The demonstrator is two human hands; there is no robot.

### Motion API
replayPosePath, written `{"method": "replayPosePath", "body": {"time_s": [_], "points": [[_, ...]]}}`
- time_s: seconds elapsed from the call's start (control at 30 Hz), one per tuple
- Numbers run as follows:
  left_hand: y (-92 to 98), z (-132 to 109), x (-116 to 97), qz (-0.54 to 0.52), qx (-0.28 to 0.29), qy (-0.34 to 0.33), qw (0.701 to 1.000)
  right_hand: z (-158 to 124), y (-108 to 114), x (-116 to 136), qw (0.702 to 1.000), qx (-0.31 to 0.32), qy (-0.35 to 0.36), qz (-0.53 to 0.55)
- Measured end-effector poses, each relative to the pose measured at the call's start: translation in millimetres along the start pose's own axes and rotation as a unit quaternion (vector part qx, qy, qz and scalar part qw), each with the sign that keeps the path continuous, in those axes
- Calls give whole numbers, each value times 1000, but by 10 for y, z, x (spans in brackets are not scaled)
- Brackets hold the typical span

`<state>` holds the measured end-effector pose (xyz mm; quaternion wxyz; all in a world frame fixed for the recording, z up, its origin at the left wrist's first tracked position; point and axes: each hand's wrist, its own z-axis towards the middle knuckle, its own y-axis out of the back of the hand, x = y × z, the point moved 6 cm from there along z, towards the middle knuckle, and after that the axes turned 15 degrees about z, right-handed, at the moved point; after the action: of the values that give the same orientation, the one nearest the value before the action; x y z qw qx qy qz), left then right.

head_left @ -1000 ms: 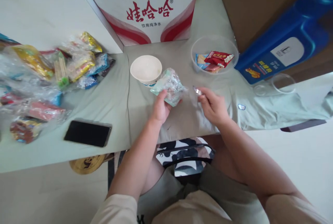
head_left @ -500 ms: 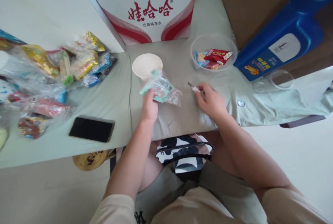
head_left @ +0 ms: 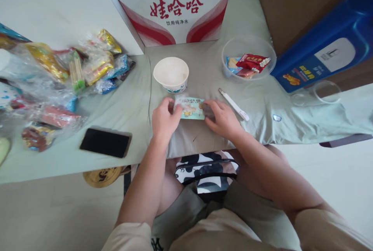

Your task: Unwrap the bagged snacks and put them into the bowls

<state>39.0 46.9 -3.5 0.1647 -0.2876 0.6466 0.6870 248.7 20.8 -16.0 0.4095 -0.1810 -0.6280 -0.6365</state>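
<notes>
Between my hands is a light green printed snack packet [head_left: 192, 109] with clear plastic about it. My left hand [head_left: 166, 117] grips its left end, thumb on the front. At the other end, my right hand [head_left: 223, 117] pinches the packet's edge and clear plastic. A white utility knife [head_left: 234, 105] lies on the cloth just beyond my right hand, its blade end pointing away to the left. Behind the packet stands a white paper bowl [head_left: 171, 73] with blue print near its base.
Wrapped snacks [head_left: 96, 68] are heaped at the left, with a black phone [head_left: 105, 142] in front. A clear round tub [head_left: 227, 47] holds several small packets. A large blue bottle [head_left: 317, 53] and an empty clear cup [head_left: 328, 93] stand right. A white-and-red carton [head_left: 180, 29] is behind.
My right hand has let go of the utility knife, now lying on the cloth, and moved left to the packet. The packet has turned level and come lower, clear of the bowl.
</notes>
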Motion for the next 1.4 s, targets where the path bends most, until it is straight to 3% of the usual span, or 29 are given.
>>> {"method": "replayPosePath", "body": {"time_s": [0.07, 0.2, 0.27, 0.4, 0.5, 0.67, 0.73, 0.9, 1.03, 1.1, 1.2, 1.3, 1.4], "points": [[29, -21, 43, 33, -2, 14, 999, 9, -10, -29, 1000, 0, -15, -18], [38, -112, -152, 4, -21, -130, 991, 15, 7, -8, 999, 3, -13, -35], [22, -126, -189, -5, -19, -152, 988, 19, 35, -1, 999, -2, -14, -39], [43, -35, -12, -102, -29, -54, 993, 30, 144, -33, 997, -46, -34, -58], [31, 19, 128, -197, 1, 14, 980, 36, 212, -89, 993, -70, -61, -70], [9, 17, 119, -291, 102, 6, 951, 29, 334, -207, 991, -120, -65, -5], [8, 26, 177, -298, 112, 28, 948, 17, 420, -270, 983, -166, -63, 39], [69, 128, 454, -168, 6, 57, 984, -33, 650, -346, 949, -298, -55, 90], [233, 131, 354, -90, -110, -50, 989, -123, 749, -245, 922, -375, -30, 95], [259, 88, 168, -69, -109, -138, 982, -160, 684, -133, 931, -347, -5, 111], [107, 39, -40, -25, 0, -206, 978, -183, 381, 157, 972, -182, 92, 121], [-44, 53, -11, -30, 78, -141, 987, -212, 35, 321, 989, -17, 117, 91], [-80, 82, 127, -125, 105, -10, 987, -170, -74, 222, 996, 16, 45, 73]]}}
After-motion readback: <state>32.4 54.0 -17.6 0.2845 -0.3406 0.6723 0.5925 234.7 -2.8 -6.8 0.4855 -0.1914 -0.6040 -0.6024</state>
